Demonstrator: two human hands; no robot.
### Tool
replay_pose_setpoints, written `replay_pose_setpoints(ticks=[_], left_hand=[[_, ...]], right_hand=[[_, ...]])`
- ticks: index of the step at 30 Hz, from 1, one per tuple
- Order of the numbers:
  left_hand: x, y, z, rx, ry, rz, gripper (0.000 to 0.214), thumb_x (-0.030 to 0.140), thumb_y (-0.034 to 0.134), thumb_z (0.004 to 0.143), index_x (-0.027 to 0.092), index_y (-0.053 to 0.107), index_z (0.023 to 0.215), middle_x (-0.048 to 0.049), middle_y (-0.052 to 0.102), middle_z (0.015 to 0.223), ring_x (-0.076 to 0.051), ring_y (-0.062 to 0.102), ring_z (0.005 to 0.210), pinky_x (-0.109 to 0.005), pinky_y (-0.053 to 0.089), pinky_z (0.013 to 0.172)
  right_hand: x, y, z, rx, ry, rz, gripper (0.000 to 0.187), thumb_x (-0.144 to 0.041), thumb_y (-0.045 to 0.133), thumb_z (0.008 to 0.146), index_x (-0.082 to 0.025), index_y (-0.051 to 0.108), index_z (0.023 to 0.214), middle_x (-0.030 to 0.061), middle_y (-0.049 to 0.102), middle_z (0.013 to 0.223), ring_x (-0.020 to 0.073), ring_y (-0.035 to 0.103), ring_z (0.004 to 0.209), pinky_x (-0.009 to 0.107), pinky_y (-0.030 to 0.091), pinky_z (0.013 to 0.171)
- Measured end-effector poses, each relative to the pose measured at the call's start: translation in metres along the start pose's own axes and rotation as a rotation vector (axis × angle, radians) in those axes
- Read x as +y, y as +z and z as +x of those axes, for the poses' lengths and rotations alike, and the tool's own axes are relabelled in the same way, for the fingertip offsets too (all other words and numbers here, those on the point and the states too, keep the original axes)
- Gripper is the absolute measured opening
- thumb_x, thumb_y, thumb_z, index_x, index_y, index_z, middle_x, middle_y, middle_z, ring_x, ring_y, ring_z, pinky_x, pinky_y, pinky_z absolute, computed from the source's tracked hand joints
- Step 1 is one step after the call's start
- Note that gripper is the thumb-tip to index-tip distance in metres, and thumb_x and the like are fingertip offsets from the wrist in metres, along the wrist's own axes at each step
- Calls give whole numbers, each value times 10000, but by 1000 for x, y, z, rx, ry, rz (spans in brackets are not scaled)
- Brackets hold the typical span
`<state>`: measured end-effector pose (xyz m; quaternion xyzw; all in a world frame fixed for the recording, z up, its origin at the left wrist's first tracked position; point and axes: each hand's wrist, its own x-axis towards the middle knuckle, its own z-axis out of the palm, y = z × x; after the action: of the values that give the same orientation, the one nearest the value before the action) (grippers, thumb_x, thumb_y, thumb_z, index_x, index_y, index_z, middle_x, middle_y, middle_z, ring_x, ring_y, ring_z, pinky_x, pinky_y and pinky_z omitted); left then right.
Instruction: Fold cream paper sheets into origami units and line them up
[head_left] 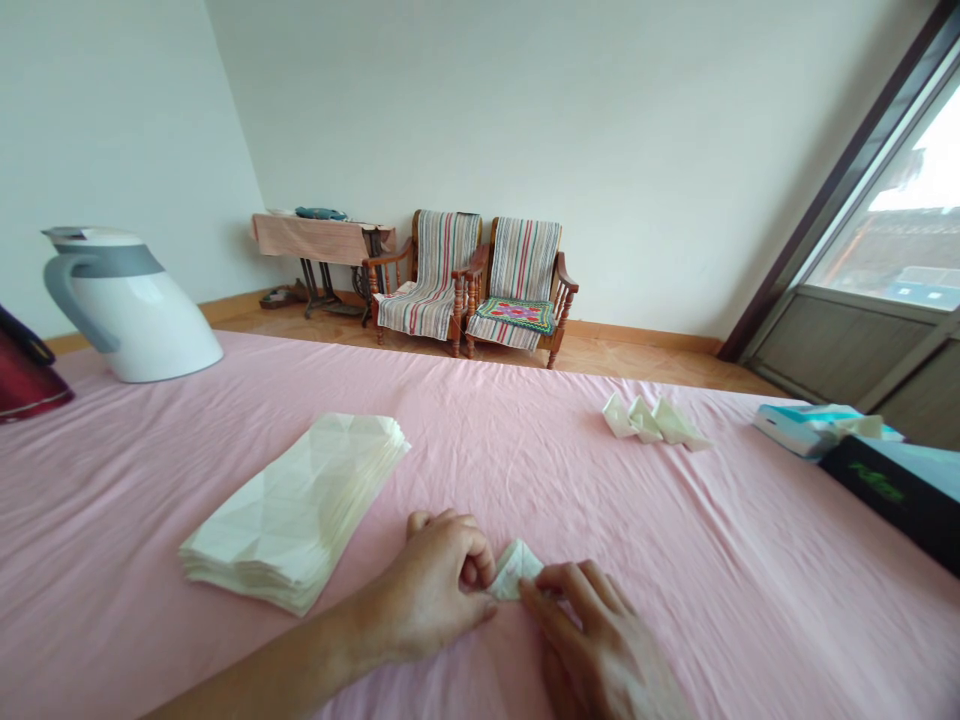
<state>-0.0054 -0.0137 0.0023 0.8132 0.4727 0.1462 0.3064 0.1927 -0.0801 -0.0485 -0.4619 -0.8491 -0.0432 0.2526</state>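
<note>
A small piece of folded white paper point(517, 568) lies on the pink tablecloth near the front, its peak pointing away from me. My left hand point(444, 572) pinches its left corner between thumb and curled fingers. On the other side, my right hand point(592, 625) has thumb and forefinger closed on the right corner. To the left of my hands is a thick stack of creased white paper sheets point(296, 505). Several finished-looking folded paper shapes point(654, 421) stand in a row farther back on the right.
A white and grey jug point(142, 310) stands at the back left beside a dark red object point(28, 370). At the right edge are a tissue pack point(802, 425) and a black box point(885, 490). Two wooden chairs point(517, 280) and a cloth-covered sewing table point(319, 240) stand beyond.
</note>
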Motion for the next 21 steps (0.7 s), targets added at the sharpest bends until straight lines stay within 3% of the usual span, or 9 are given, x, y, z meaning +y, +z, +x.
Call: replay_pose_setpoints(ticks=[6, 12, 21], left_hand=[[3, -9, -3, -63, 35, 14, 99, 122, 661, 677, 173, 590, 629, 37, 580, 746, -163, 538, 803, -315, 303, 809], [6, -12, -2, -42, 43, 40, 163, 181, 640, 778, 170, 564, 634, 37, 571, 712, -161, 529, 763, -312, 303, 787], [-2, 0, 0, 31, 122, 129, 165, 105, 610, 709, 164, 517, 585, 45, 562, 678, -146, 522, 734, -294, 272, 735]], right_hand=[[-1, -1, 0, -4, 15, -12, 477, 4, 447, 720, -191, 610, 1124, 72, 651, 963, 225, 594, 806, 329, 534, 645], [-1, -2, 0, 15, 13, -9, 499, -2, 454, 712, -200, 611, 1143, 74, 650, 971, 226, 596, 817, 332, 537, 662], [-1, -2, 1, 19, 6, -11, 472, -2, 449, 729, -190, 616, 1128, 78, 648, 959, 224, 596, 812, 332, 540, 653]])
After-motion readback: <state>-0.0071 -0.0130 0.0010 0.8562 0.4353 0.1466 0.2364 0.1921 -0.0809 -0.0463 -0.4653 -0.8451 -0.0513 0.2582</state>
